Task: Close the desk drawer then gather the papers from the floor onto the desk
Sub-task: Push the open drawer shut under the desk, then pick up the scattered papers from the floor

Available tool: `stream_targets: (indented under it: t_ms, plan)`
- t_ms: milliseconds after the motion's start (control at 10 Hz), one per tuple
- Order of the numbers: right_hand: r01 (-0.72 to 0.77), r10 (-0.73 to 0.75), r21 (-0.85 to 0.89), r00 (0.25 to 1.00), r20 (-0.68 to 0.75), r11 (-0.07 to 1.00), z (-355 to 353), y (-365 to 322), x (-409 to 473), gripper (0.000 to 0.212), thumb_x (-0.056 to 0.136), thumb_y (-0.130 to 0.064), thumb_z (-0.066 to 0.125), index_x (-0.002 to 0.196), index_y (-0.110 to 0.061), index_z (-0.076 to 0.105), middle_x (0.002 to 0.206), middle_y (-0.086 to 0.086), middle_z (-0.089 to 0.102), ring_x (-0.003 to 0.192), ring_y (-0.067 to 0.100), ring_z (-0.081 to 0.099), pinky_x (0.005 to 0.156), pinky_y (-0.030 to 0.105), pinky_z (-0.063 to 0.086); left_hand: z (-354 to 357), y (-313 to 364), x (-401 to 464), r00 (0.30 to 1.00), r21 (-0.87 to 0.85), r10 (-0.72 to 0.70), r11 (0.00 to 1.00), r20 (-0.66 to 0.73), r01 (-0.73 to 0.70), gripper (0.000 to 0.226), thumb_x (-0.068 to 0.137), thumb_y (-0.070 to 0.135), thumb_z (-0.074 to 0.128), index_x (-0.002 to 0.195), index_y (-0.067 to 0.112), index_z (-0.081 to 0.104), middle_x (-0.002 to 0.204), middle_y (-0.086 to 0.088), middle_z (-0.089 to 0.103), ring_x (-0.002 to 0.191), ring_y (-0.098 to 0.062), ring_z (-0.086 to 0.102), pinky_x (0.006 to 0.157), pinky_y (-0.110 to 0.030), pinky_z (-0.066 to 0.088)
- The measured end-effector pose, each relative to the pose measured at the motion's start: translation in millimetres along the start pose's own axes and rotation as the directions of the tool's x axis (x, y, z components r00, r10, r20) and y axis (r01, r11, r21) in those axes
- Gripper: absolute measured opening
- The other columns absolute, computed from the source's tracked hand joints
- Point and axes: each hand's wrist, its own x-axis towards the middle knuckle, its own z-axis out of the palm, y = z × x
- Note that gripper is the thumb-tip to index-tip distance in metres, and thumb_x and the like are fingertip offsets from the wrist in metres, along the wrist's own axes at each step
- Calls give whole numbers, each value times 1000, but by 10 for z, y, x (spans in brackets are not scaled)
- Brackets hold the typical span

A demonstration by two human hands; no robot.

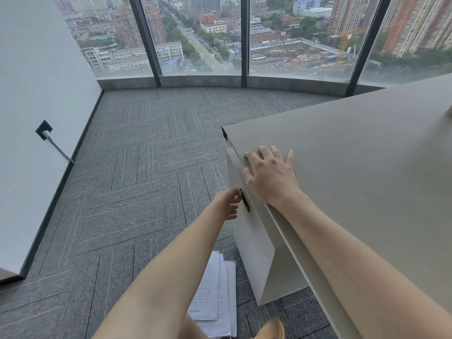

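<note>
The beige desk [354, 152] fills the right side. Its drawer front [247, 231] faces left below the desktop edge, with a dark metal handle [244, 200]. My left hand [228, 204] has its fingers curled at that handle, touching it. My right hand [269, 172] lies flat with fingers spread on the desktop near its left edge. Printed white papers [215, 297] lie overlapped on the carpet at the bottom centre, partly hidden behind my left forearm.
Grey carpet tiles [134, 179] cover the floor up to floor-to-ceiling windows [200, 37]. A white wall [29, 94] on the left carries a dark socket with a cable [45, 130]. A tan shoe [271, 329] shows at the bottom edge beside the papers.
</note>
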Motion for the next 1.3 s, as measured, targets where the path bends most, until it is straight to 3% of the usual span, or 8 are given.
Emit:
stream_targets:
  t_ms: [200, 500, 700, 900, 1000, 1100, 1200, 1300]
  plan:
    - [-3, 3, -3, 1000, 1, 1000, 15, 10, 9, 40, 97, -39, 38, 131, -24, 54, 156, 16, 38, 149, 39, 22, 116, 70, 8, -1, 14, 67, 992, 9, -124, 992, 34, 123, 24, 80, 24, 47, 58, 15, 52, 101, -14, 61, 99, -32, 56, 96, -38, 50]
    - [-15, 15, 8, 1000, 10, 1000, -6, 0, -11, 40, 97, -39, 39, 131, -24, 54, 155, 14, 39, 149, 36, 23, 118, 68, 7, -144, -20, -110, 980, 234, 163, 963, -111, -134, 38, 93, 32, 41, 76, 5, 61, 80, -7, 55, 63, -20, 41, 59, -29, 35]
    - [-49, 49, -1, 997, 53, 999, -78, -84, -114, 43, 100, -36, 38, 139, -23, 50, 159, 18, 34, 150, 38, 23, 120, 64, 6, -543, -40, -635, 910, 534, 405, 790, -87, -301, 35, 93, 29, 45, 84, 2, 64, 88, -12, 62, 76, -24, 52, 70, -31, 41]
    - [-129, 129, -1, 991, 40, 992, -141, -534, -440, 39, 97, -27, 43, 130, -11, 58, 148, 22, 46, 142, 39, 36, 120, 62, 12, -1064, -99, -1361, 857, 690, 509, 647, -76, -324, 39, 94, 26, 45, 57, 15, 34, 57, 0, 36, 48, -15, 31, 47, -26, 23]
    - [-69, 69, 8, 996, 54, 998, -169, -896, -629, 40, 97, -28, 45, 130, -10, 59, 137, 20, 54, 131, 39, 47, 119, 60, 21, -1351, -174, -1698, 845, 705, 526, 636, -98, -314, 37, 92, 23, 46, 58, 16, 34, 57, 0, 34, 48, -15, 30, 48, -27, 21]
    - [0, -1, 29, 999, 51, 1000, -170, -1205, -815, 40, 97, -32, 46, 127, -11, 61, 131, 17, 60, 119, 37, 57, 109, 50, 38, -1597, -294, -1933, 847, 685, 518, 662, -123, -305, 28, 94, 27, 45, 91, 4, 61, 84, -12, 57, 75, -26, 56, 62, -31, 36]
    - [48, -52, 36, 993, 106, 998, -135, -1446, -968, 43, 98, -34, 47, 134, -12, 57, 133, 16, 58, 120, 35, 57, 103, 46, 41, -1807, -435, -2057, 839, 652, 517, 697, -168, -299, 50, 94, 28, 45, 128, -9, 52, 131, -26, 58, 121, -39, 56, 94, -43, 48]
    - [82, -86, 36, 985, 148, 996, -44, -1608, -1049, 44, 98, -35, 47, 134, -12, 55, 135, 15, 57, 121, 34, 56, 101, 46, 42, -1981, -597, -2129, 850, 621, 490, 731, -191, -282, 54, 95, 28, 45, 136, -8, 46, 140, -27, 50, 128, -39, 50, 102, -44, 44]
